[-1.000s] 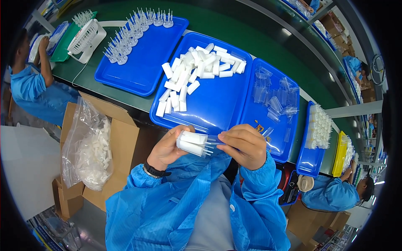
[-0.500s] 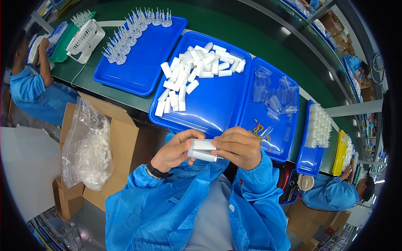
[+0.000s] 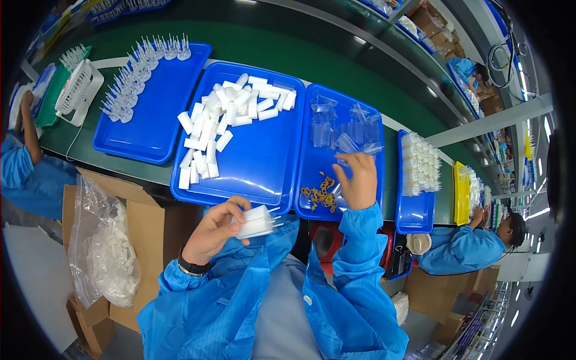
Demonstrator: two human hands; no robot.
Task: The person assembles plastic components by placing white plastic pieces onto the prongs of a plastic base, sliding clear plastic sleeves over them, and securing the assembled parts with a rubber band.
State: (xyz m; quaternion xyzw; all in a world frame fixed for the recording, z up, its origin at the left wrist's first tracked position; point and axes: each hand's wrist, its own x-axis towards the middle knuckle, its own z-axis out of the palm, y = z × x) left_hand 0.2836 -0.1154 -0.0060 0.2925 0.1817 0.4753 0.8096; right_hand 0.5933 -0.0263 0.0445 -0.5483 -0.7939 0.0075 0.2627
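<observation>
My left hand (image 3: 210, 234) is closed around a bundle of white cylinders (image 3: 257, 222), with thin clear prongs sticking out at its right end. Above the right-hand blue tray (image 3: 305, 156), my right hand (image 3: 360, 183) has thumb and fingers apart and nothing visible between them. Its fingertips are close to a heap of clear plastic sleeves (image 3: 347, 144); whether they touch is unclear. Yellow-brown rubber bands (image 3: 321, 195) lie in the same tray, left of my right hand. Loose white cylinders (image 3: 225, 108) are piled in the middle blue tray (image 3: 258, 174).
Pronged clear parts stand in rows in the left blue tray (image 3: 141, 147), beside a white fan (image 3: 78, 93). A cardboard box (image 3: 147, 240) with a bagged load is at lower left. Finished-looking white assemblies (image 3: 417, 165) fill a narrow blue tray. Co-workers sit at both sides.
My right hand has left the white bundle and moved right, over the clear sleeves. My left hand keeps the bundle, now lower and further left. The whole view has shifted.
</observation>
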